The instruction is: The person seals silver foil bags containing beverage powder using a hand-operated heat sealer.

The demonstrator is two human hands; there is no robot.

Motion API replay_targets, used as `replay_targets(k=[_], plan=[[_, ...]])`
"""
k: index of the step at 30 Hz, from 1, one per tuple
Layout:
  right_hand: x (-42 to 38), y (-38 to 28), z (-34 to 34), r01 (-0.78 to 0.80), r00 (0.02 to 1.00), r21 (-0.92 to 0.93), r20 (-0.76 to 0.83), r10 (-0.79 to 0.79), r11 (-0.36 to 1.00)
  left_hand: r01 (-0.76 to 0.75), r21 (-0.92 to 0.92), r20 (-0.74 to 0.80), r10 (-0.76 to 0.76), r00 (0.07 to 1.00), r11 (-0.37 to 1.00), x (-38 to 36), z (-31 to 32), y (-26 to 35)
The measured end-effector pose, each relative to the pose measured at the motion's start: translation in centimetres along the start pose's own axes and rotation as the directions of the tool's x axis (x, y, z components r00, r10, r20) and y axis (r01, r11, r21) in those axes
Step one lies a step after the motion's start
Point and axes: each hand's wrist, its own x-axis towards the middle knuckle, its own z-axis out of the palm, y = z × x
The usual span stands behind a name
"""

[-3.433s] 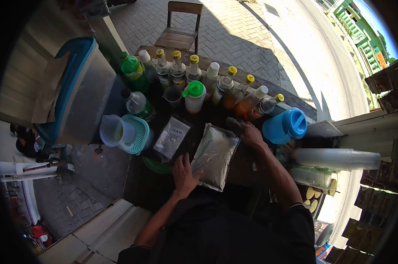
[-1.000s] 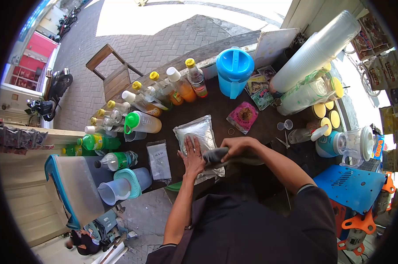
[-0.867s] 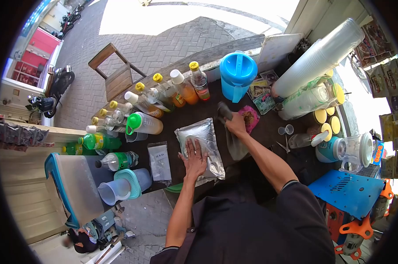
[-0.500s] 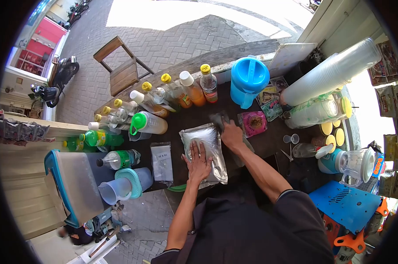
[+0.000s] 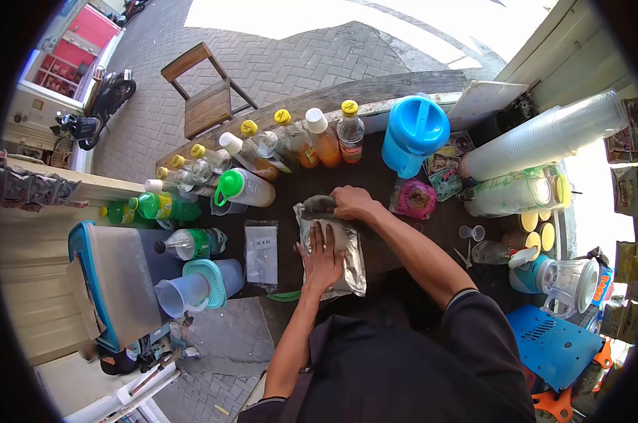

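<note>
A silver foil pouch (image 5: 353,262) lies on the dark tabletop in front of me. My left hand (image 5: 323,259) rests flat on the pouch with its fingers spread, holding nothing. At the pouch's top edge, my right hand (image 5: 354,205) is closed on a crumpled grey cloth (image 5: 320,206), which touches the foil. Left of the pouch is a flat clear packet with a white label (image 5: 262,255). A pink packet (image 5: 415,199) sits to the right of my right hand.
Bottles with yellow and white caps (image 5: 326,141) line the back edge. A blue pitcher (image 5: 415,134) and stacked plastic cups (image 5: 544,141) stand at the back right. Scissors (image 5: 465,255) lie right; a lidded plastic box (image 5: 114,282) and measuring jug (image 5: 181,294) are left.
My right hand has moved left with the cloth, from beside the pouch's top right corner onto its top edge. My left hand stays on the pouch. The view has shifted slightly.
</note>
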Motion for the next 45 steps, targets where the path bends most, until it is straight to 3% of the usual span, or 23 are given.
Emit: replay_targets(k=[1,3,5,7,10,14,16,17,18,20,21,22,23,24,26,29,31,33,35,39,41,43,45], plan=[[0.5,-0.3,0.4,-0.139,0.990,-0.172,-0.035,0.135,0.975,0.004,-0.001,0.003,-0.004,1.000,1.000,-0.3,0.1,0.1],[1.4,-3.4,-0.6,-0.048,0.991,-0.263,-0.135,0.012,0.964,-0.002,-0.007,-0.021,0.002,1.000,1.000,-0.1,0.0,0.1],[3.0,-4.8,1.1,0.147,0.989,-0.049,-0.006,-0.148,0.988,0.013,0.040,0.036,-0.015,0.999,0.999,-0.4,0.2,0.0],[3.4,-4.1,3.6,0.028,0.999,-0.037,0.027,-0.027,0.999,0.022,0.091,0.090,-0.030,0.996,0.996,-0.2,0.1,0.0],[3.2,-1.7,3.4,-0.107,0.946,-0.238,-0.323,0.025,0.965,0.007,-0.012,-0.006,-0.007,1.000,1.000,-0.1,-0.9,0.1],[-4.0,0.3,0.0,0.026,0.946,-0.149,-0.315,-0.073,0.988,0.011,-0.013,0.086,-0.010,0.996,1.000,-0.9,-1.7,-0.9],[-7.7,1.4,0.6,0.041,0.914,0.022,-0.405,-0.029,0.999,-0.140,-0.363,-0.270,0.039,0.962,0.921,-2.6,-1.0,-3.3],[-9.3,1.2,1.0,0.045,0.914,0.022,-0.404,-0.032,0.999,0.008,-0.519,-0.349,-0.220,0.911,0.855,-4.4,-1.0,-3.0],[-11.0,0.9,1.3,0.040,0.891,0.078,-0.454,0.000,0.996,0.119,-0.669,-0.373,-0.469,0.800,0.734,-6.7,-1.0,-2.5],[-13.1,0.2,2.8,0.039,0.863,0.131,-0.504,0.033,0.991,0.362,-0.842,-0.154,-0.822,0.548,0.399,-9.9,0.8,-2.2],[-14.0,-0.4,4.3,0.012,0.847,0.192,-0.524,0.092,0.981,0.367,-0.841,-0.150,-0.823,0.549,0.398,-11.1,1.7,-2.8],[-15.0,-1.0,5.8,-0.015,0.829,0.251,-0.538,0.152,0.968,0.334,-0.936,0.311,-0.713,0.628,-0.114,-12.3,2.7,-3.7],[-15.8,-1.5,7.4,-0.077,0.814,0.275,-0.538,0.220,0.958,0.347,-0.726,0.625,-0.360,0.693,-0.593,-12.9,3.2,-4.1],[-16.8,-2.0,9.2,-0.107,0.825,0.295,-0.506,0.250,0.949,0.345,-0.724,0.626,-0.360,0.692,-0.597,-13.1,3.9,-4.0],[-19.6,-2.1,12.7,-0.139,0.836,0.311,-0.473,0.280,0.940,0.254,-0.902,0.385,-0.382,0.840,-0.350,-13.3,4.7,-3.2],[-22.1,-0.6,15.1,0.032,0.980,0.240,-0.198,0.017,0.970,0.253,-0.917,0.363,-0.379,0.851,-0.310,-13.0,5.3,-3.9],[-22.5,0.1,15.7,0.134,0.744,0.599,-0.587,0.319,0.789,0.279,-0.917,0.375,-0.375,0.848,-0.285,-13.2,5.9,-4.4],[-22.4,1.4,15.0,-0.022,0.755,0.661,-0.480,0.446,0.750,0.303,-0.919,0.381,-0.365,0.850,-0.253,-13.1,6.1,-5.1],[-22.0,2.5,15.7,-0.048,0.777,0.861,-0.286,0.561,0.506,0.312,-0.933,0.355,-0.320,0.879,-0.177,-13.2,6.4,-5.6],[-21.0,2.0,19.2,-0.036,0.749,0.811,-0.364,0.553,0.584,0.312,-0.939,0.342,-0.293,0.893,-0.144,-13.1,7.2,-6.5],[-20.9,1.2,18.8,-0.065,0.738,0.863,-0.297,0.606,0.502,0.320,-0.937,0.348,-0.300,0.888,-0.139,-13.0,7.4,-6.8],[-20.8,0.9,17.9,0.000,0.752,0.828,-0.370,0.546,0.561,0.316,-0.944,0.260,-0.381,0.888,0.093,-12.5,8.2,-7.5],[-20.3,1.8,16.9,0.066,0.768,0.759,-0.453,0.453,0.648,0.328,-0.940,0.278,-0.351,0.894,0.092,-12.4,8.4,-7.5]])
